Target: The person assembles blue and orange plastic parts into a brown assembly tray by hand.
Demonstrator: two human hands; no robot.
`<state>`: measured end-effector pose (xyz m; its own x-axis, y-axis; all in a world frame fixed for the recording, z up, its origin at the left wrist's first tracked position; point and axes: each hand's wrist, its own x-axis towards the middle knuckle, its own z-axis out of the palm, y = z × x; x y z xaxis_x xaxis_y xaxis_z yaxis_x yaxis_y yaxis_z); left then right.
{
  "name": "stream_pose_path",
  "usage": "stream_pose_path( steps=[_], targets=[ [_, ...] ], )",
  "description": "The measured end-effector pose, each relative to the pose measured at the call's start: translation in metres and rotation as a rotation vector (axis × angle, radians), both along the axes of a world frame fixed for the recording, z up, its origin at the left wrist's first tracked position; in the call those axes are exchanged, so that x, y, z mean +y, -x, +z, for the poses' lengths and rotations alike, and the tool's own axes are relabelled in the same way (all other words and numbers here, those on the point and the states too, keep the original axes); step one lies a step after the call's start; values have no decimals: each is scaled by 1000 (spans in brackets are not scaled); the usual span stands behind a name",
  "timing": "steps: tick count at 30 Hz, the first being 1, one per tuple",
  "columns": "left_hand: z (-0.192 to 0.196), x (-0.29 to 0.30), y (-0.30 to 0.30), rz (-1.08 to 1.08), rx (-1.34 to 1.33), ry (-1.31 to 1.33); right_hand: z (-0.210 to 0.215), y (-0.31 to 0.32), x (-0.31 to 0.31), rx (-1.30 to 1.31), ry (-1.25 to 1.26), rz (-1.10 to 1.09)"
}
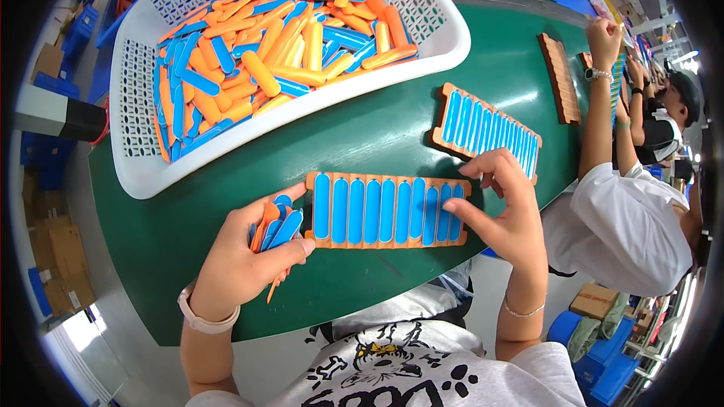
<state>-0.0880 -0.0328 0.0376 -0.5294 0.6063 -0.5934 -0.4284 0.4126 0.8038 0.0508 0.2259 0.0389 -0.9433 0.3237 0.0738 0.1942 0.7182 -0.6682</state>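
My left hand [240, 258] is closed around a bunch of blue-and-orange rounded strips [276, 227], fanned at odd angles. Its fingertips also reach the left end of an orange-brown slotted tray [368, 244] lying on the table. Blue strips [375, 211] lie side by side in the tray's slots, blue face up. Over the tray's right end is my right hand [504, 215], thumb and forefinger apart. Its thumb tip rests at the last blue strip [456, 211], and I see nothing held between the fingers.
A white perforated basket [302, 109] heaped with orange and blue strips stands behind the tray on the green table [170, 256]. A second filled tray [490, 128] lies at the right rear, with another slotted tray [559, 79] farther off. A co-worker's arm [598, 120] reaches in at right.
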Motion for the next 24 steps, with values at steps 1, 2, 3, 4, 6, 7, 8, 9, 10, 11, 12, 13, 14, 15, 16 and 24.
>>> stream_pose_path(
  steps=[1, 2, 3, 4, 6, 7, 8, 9, 10, 11, 12, 13, 14, 15, 16, 24],
  targets=[
    [-1, 0, 0, -7, 25, -10, -2, 2, -3, -6, 1, 2],
    [-2, 0, 0, -14, 51, -20, -7, 3, -6, -6, -75, 6],
    [-3, -1, 1, -5, 48, -15, -11, 5, -8, -4, -147, 18],
    [-3, -1, 2, -20, 54, -38, -10, 6, -9, -47, -101, -3],
    [-3, -2, 2, -29, 57, -60, -8, 10, -13, -52, -91, -14],
    [-3, -2, 2, -30, 58, -69, -7, 11, -14, -56, -86, -34],
    [-2, -2, 1, -31, 59, -77, -8, 11, -14, -58, -86, -27],
    [-1, -1, 1, -30, 59, -80, -9, 11, -14, -50, -88, -31],
    [0, 2, 2, -40, 52, -75, -9, 11, -13, -41, -90, -35],
    [1, 4, 2, -51, 46, -71, -10, 9, -13, -42, -94, -36],
    [1, 3, 3, -46, 49, -69, -12, 7, -13, -46, -45, -12],
    [2, 3, 3, -44, 41, -59, -12, 6, -14, -50, 3, 11],
    [2, 2, 3, -42, 33, -50, -8, 6, -16, -66, 27, 36],
    [1, 0, 2, -39, 32, -49, -10, 6, -18, -67, 28, 39],
    [0, -2, 1, -55, 34, -43, -11, 6, -19, -100, -5, 7],
    [2, 0, 1, -77, 62, -69, -13, 5, -16, -161, -38, -112]
  ],
)
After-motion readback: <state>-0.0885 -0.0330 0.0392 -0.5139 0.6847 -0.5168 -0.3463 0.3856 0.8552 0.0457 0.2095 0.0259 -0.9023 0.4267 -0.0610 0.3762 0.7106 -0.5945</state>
